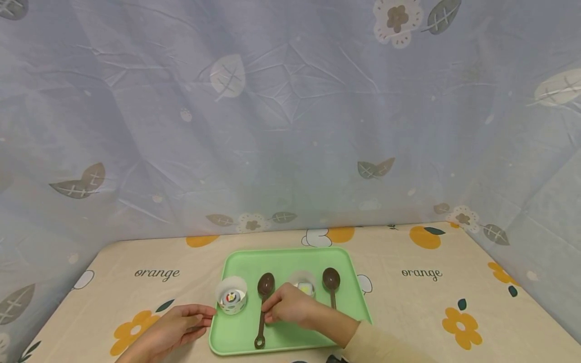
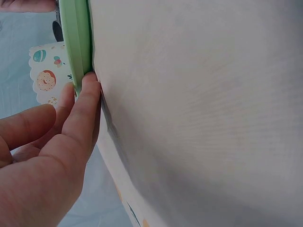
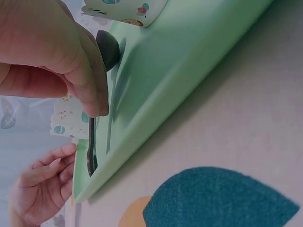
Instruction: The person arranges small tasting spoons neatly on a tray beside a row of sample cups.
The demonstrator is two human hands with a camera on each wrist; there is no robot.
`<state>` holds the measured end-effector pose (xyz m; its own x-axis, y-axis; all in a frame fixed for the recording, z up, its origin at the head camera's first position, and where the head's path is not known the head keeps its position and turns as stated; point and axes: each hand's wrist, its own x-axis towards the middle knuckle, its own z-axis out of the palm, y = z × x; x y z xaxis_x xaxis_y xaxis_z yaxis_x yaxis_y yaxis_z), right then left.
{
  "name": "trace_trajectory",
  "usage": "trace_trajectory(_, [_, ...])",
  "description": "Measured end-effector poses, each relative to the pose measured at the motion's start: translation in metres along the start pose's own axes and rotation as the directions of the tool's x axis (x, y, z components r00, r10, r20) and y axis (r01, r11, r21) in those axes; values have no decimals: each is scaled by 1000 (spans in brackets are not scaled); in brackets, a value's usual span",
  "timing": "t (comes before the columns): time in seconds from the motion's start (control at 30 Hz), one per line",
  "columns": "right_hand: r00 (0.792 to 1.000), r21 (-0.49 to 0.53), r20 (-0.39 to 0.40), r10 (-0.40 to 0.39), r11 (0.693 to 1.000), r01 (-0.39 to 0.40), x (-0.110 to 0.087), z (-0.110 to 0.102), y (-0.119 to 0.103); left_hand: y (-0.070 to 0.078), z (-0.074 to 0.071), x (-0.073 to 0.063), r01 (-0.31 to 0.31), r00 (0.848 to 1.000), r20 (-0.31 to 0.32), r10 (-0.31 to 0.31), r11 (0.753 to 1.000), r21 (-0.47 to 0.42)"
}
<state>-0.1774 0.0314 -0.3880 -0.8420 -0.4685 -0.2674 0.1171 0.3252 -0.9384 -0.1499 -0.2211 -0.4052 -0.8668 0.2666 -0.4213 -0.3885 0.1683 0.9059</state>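
Observation:
My right hand (image 1: pixel 290 304) pinches the handle of a brown spoon (image 1: pixel 266 285) over the left half of a green tray (image 1: pixel 290 250). The handle end with its ring points toward me, and in the right wrist view the spoon's handle (image 3: pixel 92 146) shows below the fingertips. With fairly straight fingers, my left hand (image 1: pixel 174 327) touches the tray's left edge; the left wrist view shows those fingertips (image 2: pixel 90 80) against the tray wall (image 2: pixel 78 38). Left of the spoon stands a printed paper cup (image 1: pixel 233 306) with small coloured contents. A second paper cup (image 1: pixel 301 277) is partly hidden behind my right hand.
Another brown spoon (image 1: pixel 331 279) lies at the tray's right side, its handle partly hidden by my forearm. A cream tablecloth (image 1: pixel 422 297) with orange prints covers the table. Behind hangs a grey-blue curtain (image 1: pixel 290 151) with leaf prints.

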Motion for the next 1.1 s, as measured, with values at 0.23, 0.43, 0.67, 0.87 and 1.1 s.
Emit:
trace_trajectory(0.23, [1000, 14, 11, 12, 1000, -12, 1, 3, 1, 0, 1, 0, 14, 1000, -12, -14, 1000, 3])
trace_trajectory(0.43, [1000, 11, 24, 11, 1000, -12, 1, 3, 2, 1, 3, 1, 24, 999, -39, -24, 1000, 5])
trace_trajectory(0.67, [999, 7, 32, 12, 1000, -12, -1, 2, 3, 0, 2, 1, 12, 1000, -24, -12, 1000, 1])
trace_trajectory(0.87, [999, 1, 33, 10, 1000, -10, -2, 0, 3, 0, 1, 0, 2, 1000, -13, -2, 1000, 4])
trace_trajectory(1.1, [999, -53, 48, -4, 999, 6, -5, -6, 0, 1, 1, 1, 3, 1000, -10, -3, 1000, 1])
